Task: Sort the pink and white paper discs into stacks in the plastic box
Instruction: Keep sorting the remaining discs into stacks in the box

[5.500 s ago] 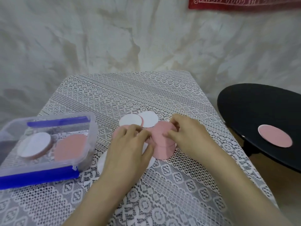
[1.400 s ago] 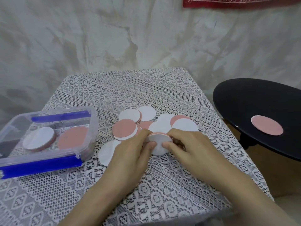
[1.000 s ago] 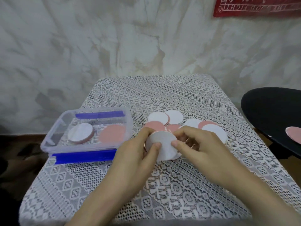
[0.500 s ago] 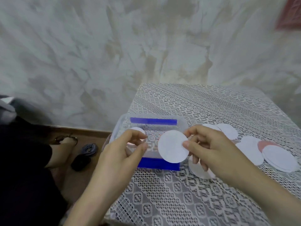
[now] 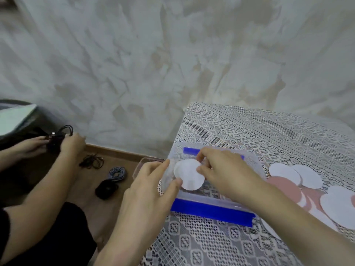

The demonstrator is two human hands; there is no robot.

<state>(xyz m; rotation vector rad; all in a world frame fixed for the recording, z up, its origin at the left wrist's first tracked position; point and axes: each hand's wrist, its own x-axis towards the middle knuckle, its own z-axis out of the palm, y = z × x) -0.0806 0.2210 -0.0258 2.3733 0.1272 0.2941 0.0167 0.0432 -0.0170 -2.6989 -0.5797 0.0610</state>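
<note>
White paper disc (image 5: 189, 176) sits in the middle of the head view, and my right hand (image 5: 224, 173) has it in a narrow grip: thumb on the right edge, fingers curled over the top. The disc hangs over the left end of the clear plastic box (image 5: 211, 201), with the rim of another white disc (image 5: 176, 167) showing just behind it inside the box. My right hand hides the rest of the box's inside.

My left hand (image 5: 151, 187) is at the box's left end. Its thumb tip touches the lower left edge of the held disc and its forefinger reaches up beside the upper left edge. I cannot tell whether that grip has closed on the disc or only steadies it.

The box stands on the lace-covered table (image 5: 249, 131), its blue clip (image 5: 211, 211) along the near side. At the right of the frame loose white discs (image 5: 284, 172) and pink discs (image 5: 284, 189) lie overlapping on the cloth.

At the far left another person's hands (image 5: 71, 143) hold a black cable, and more coiled cables (image 5: 117, 172) lie on the floor.
</note>
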